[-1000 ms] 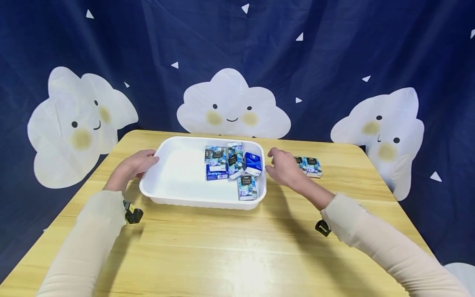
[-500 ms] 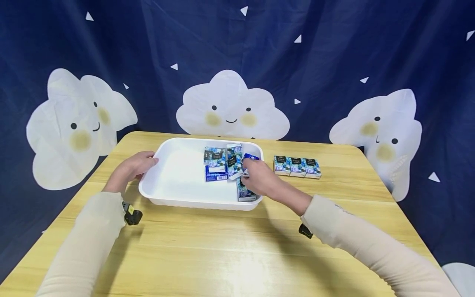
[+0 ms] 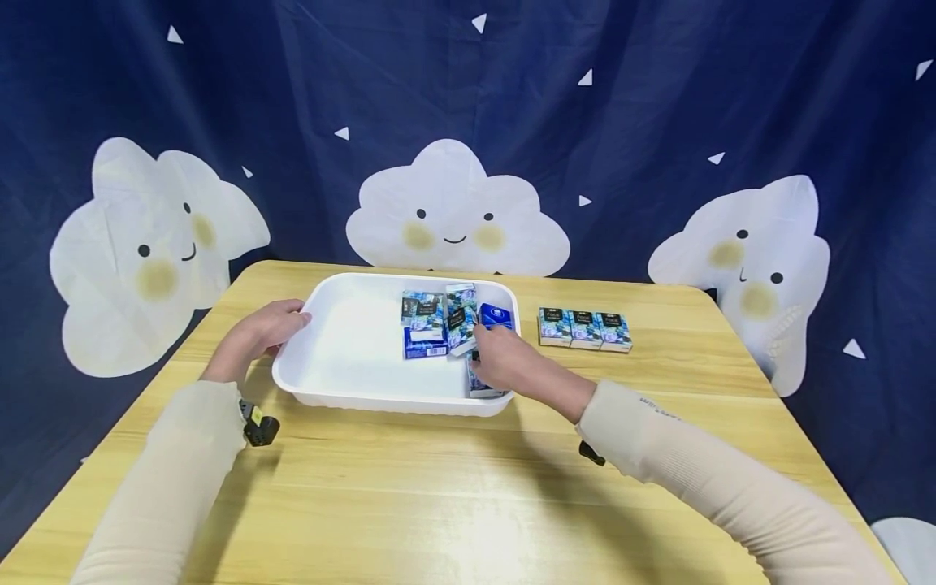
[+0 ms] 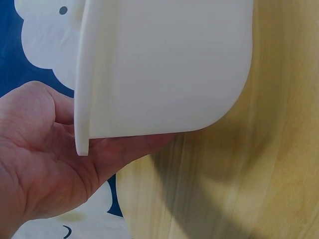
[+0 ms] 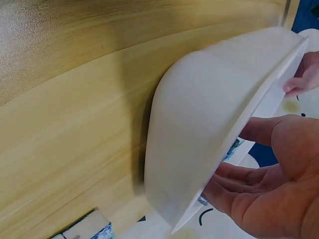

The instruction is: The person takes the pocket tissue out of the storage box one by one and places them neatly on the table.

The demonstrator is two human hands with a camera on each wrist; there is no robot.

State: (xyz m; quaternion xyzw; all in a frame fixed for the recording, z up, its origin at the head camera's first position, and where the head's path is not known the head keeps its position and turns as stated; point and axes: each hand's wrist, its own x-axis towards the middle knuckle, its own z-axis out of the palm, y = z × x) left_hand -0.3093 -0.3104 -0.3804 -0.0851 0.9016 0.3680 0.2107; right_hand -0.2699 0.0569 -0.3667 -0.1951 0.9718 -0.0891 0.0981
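Note:
A white plastic tray (image 3: 387, 402) stands on the wooden table, with several pocket tissue packs (image 3: 429, 315) in its right half. My left hand (image 3: 281, 322) grips the tray's left end, thumb at the rim and fingers along the outer wall in the left wrist view. My right hand (image 3: 507, 357) reaches over the right rim, bent fingers down among the packs. Beside its fingertips lie a floral pack (image 3: 461, 325) and a plain blue one (image 3: 496, 315); another pack (image 3: 484, 390) is partly covered by the hand. Whether the fingers pinch a pack I cannot tell; the tray wall hides them in the right wrist view.
To the right of the tray, three floral tissue packs (image 3: 584, 330) labelled Face lie side by side in a row. Behind the wooden table (image 3: 409, 496) hangs a dark blue curtain (image 3: 629, 122) with smiling clouds.
My right hand has moved left from beside the row of packs, over the tray's right rim and down among the packs inside. My left hand stays at the tray's left end.

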